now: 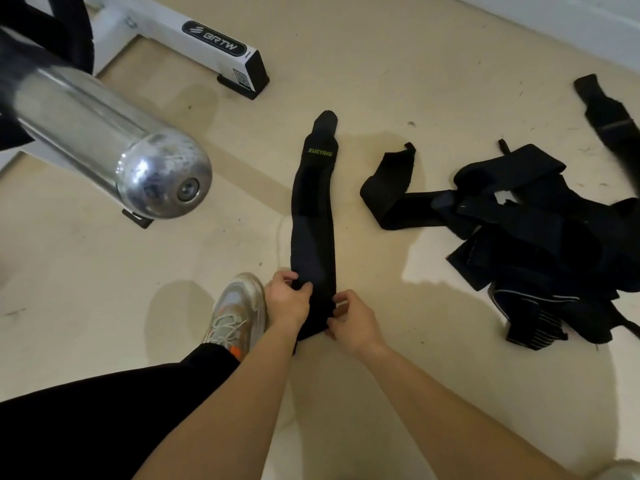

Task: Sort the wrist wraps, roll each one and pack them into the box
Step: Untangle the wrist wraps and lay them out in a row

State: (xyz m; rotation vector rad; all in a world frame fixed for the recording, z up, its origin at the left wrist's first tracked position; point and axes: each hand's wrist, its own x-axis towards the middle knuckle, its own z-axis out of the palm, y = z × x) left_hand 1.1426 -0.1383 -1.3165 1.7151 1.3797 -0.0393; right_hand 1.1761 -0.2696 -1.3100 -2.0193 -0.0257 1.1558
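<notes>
A long black wrist wrap (313, 216) with green lettering lies stretched out on the beige floor, running away from me. My left hand (286, 300) pinches its near end from the left. My right hand (349, 322) pinches the same end from the right, where the fabric is bunched. A tangled pile of black wraps (519, 237) lies to the right, with one loose strap (388, 188) reaching toward the middle. Another black wrap (609, 119) lies alone at the far right. No box is in view.
A chrome barbell sleeve (114, 143) juts in from the upper left, close to the camera. A white rack base (194, 39) with black feet stands behind it. My shoe (237, 313) and black-trousered leg (104, 420) sit just left of my hands.
</notes>
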